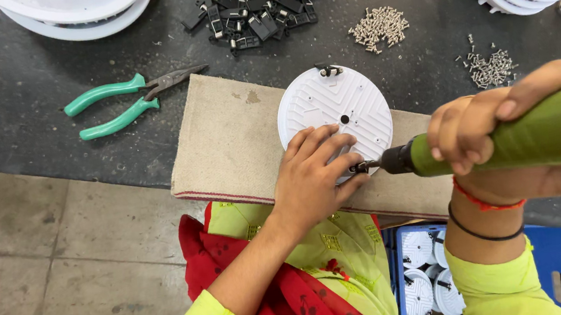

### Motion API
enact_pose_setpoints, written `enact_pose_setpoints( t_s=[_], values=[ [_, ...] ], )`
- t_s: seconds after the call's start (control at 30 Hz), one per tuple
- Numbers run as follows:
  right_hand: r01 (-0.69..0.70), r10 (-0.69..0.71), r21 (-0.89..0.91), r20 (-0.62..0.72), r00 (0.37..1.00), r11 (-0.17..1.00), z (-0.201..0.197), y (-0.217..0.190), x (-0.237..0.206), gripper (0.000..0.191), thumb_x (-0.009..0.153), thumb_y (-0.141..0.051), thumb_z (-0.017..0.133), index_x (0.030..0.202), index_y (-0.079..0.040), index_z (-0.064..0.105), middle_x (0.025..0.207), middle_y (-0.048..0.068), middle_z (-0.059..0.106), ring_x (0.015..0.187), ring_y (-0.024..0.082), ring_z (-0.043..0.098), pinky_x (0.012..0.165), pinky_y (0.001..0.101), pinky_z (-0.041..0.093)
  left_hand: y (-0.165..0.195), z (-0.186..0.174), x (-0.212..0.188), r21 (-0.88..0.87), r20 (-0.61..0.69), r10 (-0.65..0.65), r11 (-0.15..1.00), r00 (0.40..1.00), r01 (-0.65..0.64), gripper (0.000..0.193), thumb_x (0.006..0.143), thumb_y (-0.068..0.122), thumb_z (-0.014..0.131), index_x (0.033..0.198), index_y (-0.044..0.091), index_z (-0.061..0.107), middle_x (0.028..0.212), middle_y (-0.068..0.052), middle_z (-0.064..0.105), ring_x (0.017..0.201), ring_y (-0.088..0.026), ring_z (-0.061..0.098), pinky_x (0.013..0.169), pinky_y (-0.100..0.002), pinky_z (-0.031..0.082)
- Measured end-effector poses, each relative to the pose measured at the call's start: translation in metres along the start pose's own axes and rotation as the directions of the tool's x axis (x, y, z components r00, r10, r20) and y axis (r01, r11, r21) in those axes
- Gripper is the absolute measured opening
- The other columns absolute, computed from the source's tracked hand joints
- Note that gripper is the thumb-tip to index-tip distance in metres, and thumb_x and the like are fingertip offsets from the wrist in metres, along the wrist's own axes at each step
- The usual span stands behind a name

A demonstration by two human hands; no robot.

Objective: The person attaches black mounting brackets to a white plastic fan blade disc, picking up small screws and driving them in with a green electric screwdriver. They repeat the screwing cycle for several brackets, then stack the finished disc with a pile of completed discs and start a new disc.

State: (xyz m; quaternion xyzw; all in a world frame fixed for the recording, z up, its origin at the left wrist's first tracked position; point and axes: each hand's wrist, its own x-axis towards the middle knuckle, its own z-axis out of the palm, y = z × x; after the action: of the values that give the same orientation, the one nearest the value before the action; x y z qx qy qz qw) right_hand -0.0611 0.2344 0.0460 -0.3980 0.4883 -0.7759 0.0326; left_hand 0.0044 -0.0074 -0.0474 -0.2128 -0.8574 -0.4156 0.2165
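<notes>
White round disc [332, 106], ribbed on its face and with a small dark hole at its middle, is laid flat on a beige mat [222, 143] at the near edge of the dark counter [19, 89]. A small black clip [329, 70] is fitted at its far rim.

For the screw to be driven well, the disc should be pinned firmly against the mat so that it is not spun by the tool, and the bit should be kept square to the screw head rather than slanted, with steady pressure along the shaft. As seen, the green powered screwdriver [524, 137] is brought in from the right at a low angle, so slipping off the head looks the likeliest fault. Fingertips are best kept clear of the bit.

The left hand [314, 171] is spread flat, fingers fanned wide, and pressed onto the near side of the disc; its thumb and forefinger lie just beside the bit tip [360, 167]. The right hand [484, 124] is closed fully around the screwdriver's green body, thumb laid along the top.

Green-handled pliers [126, 101] are left to the far left of the mat. A heap of black clips [263, 4] and two small piles of screws [378, 27] are set at the far side. White discs are stacked at both far corners, and more are held in a blue crate [559, 252] near the lap.
</notes>
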Motion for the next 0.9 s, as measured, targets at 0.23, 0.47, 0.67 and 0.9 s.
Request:
enact_pose_setpoints(
  t_s=[0.23,0.47,0.67,0.9],
  values=[
    [0.042,-0.043,-0.007,-0.118,0.992,0.999,0.007,-0.010,-0.014,0.086,0.083,-0.084,0.050,0.115,-0.005,0.044,0.079,0.012,0.061,0.059,0.023,0.058,0.060,0.0456,0.054,0.006,0.009,0.005,-0.081,-0.013,-0.082,0.993,0.997,0.080,0.023,0.078,0.032,0.084,0.091,0.014,0.077,0.109,0.004,0.071,0.124,-0.022,0.059,0.117,-0.048,0.032],
    [0.007,-0.018,-0.062,-0.166,0.986,0.998,0.014,0.000,-0.027,0.101,0.073,-0.097,0.047,0.111,-0.004,0.043,0.075,0.013,0.059,0.058,0.024,0.056,0.059,0.0483,0.053,0.004,0.011,0.004,-0.090,-0.014,-0.081,0.993,0.997,0.080,0.024,0.076,0.031,0.085,0.092,0.015,0.077,0.110,0.002,0.070,0.124,-0.022,0.058,0.118,-0.049,0.031],
    [0.039,-0.045,-0.107,-0.049,0.998,0.994,0.017,0.002,-0.016,0.095,0.074,-0.092,0.043,0.110,-0.004,0.044,0.072,0.011,0.061,0.059,0.022,0.058,0.058,0.0456,0.052,0.003,0.011,0.003,-0.085,0.005,-0.094,0.992,0.996,0.094,0.023,0.076,0.029,0.085,0.091,0.015,0.076,0.110,0.002,0.070,0.124,-0.021,0.059,0.119,-0.048,0.032],
    [0.009,-0.001,-0.117,0.071,0.997,0.993,0.038,0.004,-0.005,0.062,0.096,-0.066,0.050,0.106,-0.005,0.048,0.066,0.008,0.065,0.057,0.020,0.064,0.058,0.0449,0.057,0.003,0.009,0.002,-0.072,0.019,-0.090,0.993,0.996,0.091,0.024,0.073,0.027,0.085,0.092,0.016,0.075,0.111,0.003,0.069,0.125,-0.020,0.058,0.119,-0.049,0.031]
  ],
)
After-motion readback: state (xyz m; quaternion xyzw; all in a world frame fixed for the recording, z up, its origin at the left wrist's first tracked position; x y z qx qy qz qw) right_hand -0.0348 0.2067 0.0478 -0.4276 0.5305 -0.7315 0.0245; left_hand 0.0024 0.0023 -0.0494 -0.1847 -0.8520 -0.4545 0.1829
